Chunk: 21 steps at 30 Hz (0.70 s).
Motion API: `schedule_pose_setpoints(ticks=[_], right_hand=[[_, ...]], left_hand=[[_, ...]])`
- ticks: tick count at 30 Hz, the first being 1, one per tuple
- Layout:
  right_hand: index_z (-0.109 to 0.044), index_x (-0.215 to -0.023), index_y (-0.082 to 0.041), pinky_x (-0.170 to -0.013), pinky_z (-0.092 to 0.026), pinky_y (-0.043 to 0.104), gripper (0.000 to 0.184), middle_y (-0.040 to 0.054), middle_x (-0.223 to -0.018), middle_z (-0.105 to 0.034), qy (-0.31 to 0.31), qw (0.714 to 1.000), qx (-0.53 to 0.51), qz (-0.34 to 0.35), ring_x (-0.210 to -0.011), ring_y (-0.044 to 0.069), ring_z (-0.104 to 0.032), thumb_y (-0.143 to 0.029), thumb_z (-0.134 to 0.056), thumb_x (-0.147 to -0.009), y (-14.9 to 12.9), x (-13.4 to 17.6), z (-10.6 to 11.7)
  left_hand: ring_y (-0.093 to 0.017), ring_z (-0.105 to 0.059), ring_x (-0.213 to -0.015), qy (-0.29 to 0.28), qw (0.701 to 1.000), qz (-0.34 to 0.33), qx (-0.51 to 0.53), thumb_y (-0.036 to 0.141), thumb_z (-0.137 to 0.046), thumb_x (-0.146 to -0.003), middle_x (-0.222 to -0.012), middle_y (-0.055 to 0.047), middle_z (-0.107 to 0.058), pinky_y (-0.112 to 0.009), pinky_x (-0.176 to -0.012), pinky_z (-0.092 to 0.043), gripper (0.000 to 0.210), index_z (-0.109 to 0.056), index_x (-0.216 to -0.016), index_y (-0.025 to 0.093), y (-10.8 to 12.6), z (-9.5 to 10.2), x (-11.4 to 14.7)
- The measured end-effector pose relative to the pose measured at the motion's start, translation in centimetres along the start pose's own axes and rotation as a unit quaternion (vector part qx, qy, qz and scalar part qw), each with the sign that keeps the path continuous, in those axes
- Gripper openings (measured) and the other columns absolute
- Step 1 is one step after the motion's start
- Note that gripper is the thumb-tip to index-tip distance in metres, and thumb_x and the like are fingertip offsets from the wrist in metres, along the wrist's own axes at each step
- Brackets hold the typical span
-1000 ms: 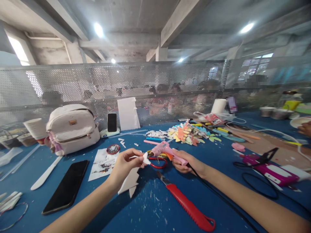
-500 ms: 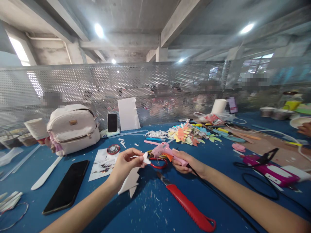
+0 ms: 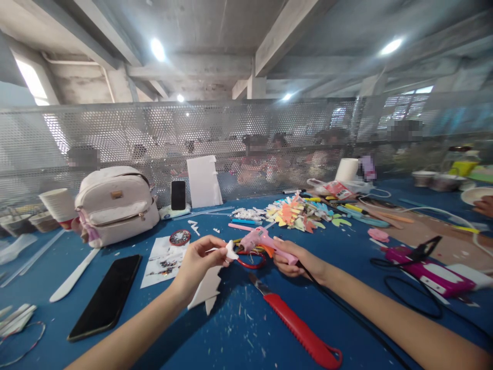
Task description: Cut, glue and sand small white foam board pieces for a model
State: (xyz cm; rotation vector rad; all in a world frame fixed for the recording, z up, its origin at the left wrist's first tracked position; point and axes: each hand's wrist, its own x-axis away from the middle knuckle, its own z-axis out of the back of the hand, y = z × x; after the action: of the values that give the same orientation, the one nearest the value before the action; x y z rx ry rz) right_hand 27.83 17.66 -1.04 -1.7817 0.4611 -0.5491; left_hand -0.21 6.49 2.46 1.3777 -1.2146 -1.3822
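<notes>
My left hand pinches a small white cut-out piece between thumb and fingertips. Wrapped round the handle of a pink hot glue gun is my right hand; the gun's nozzle points left, close to the white piece. A pink glue stick shows behind the gun. Below the nozzle lies a pair of red-handled scissors, partly hidden. Nearer me rests a red utility knife, its blade toward the gun. A white jagged-edged sheet lies beneath my left hand.
A pile of coloured cut pieces lies beyond the gun. To the left are a black phone, a white backpack and paper cups. A magenta power strip with black cables is on the right. A co-worker's hand shows at the right edge.
Both hands keep almost the same pose. The glue gun's nozzle stays close to the white piece, with at most a very slight shift.
</notes>
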Motion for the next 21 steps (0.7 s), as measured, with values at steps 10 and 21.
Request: schedule_pose_setpoints(ticks=[10, 21], right_hand=[[-0.055, -0.073, -0.014, -0.032, -0.025, 0.015, 0.049, -0.0108, -0.051, -0.041, -0.011, 1.000, -0.013, -0.005, -0.033, 0.002, -0.028, -0.054, -0.049, -0.102, 0.25, -0.21, 0.15], [-0.060, -0.086, -0.013, -0.035, -0.033, 0.015, 0.040, -0.0080, -0.059, -0.049, -0.006, 0.999, -0.033, -0.006, -0.038, 0.003, -0.037, -0.048, -0.052, -0.103, 0.69, -0.26, 0.71]], left_hand=[[-0.013, -0.066, -0.077, -0.004, 1.000, 0.006, -0.012, 0.028, -0.068, -0.093, -0.085, 0.000, -0.067, -0.033, -0.076, -0.058, 0.015, -0.064, -0.094, 0.013, 0.33, -0.31, 0.27], [-0.013, -0.066, -0.075, -0.008, 1.000, -0.001, -0.006, 0.028, -0.068, -0.093, -0.086, 0.000, -0.067, -0.032, -0.075, -0.057, 0.016, -0.064, -0.095, 0.013, 0.09, -0.13, 0.01]])
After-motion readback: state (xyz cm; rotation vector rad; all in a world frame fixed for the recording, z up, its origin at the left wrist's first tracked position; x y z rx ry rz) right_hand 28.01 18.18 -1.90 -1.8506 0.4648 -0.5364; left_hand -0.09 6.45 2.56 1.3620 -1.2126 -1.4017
